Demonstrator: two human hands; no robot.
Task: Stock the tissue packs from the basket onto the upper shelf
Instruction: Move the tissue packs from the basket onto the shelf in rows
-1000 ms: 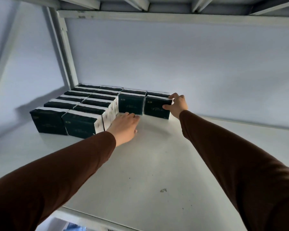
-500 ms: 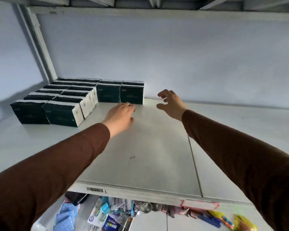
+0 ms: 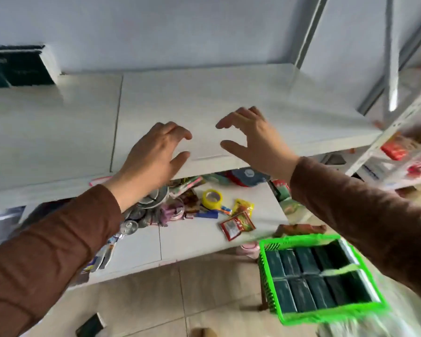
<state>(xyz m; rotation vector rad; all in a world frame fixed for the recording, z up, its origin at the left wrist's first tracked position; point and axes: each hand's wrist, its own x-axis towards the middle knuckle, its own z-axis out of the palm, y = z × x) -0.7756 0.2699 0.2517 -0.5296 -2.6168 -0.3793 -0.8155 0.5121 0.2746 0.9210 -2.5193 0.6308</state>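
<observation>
A bright green basket [image 3: 267, 268] stands low at the right, filled with several dark green tissue packs [image 3: 304, 278] in two rows. On the white upper shelf [image 3: 204, 93], more dark packs [image 3: 17, 69] show at the far left edge of the view. My left hand [image 3: 153, 152] and my right hand [image 3: 250, 139] hover side by side over the shelf's front edge. Both hold nothing, fingers loosely curved and spread. Brown sleeves cover both arms.
The lower shelf [image 3: 141, 249] carries clutter: a yellow tape roll [image 3: 212, 198], red and yellow sachets [image 3: 236, 222], metal lids. Another rack with red goods [image 3: 396, 149] stands at the right. A dark flat object [image 3: 90, 325] lies on the tiled floor.
Both hands have pulled back from the packs at the shelf's rear to its front edge. The view has swung down and right, bringing the basket and lower shelf into sight.
</observation>
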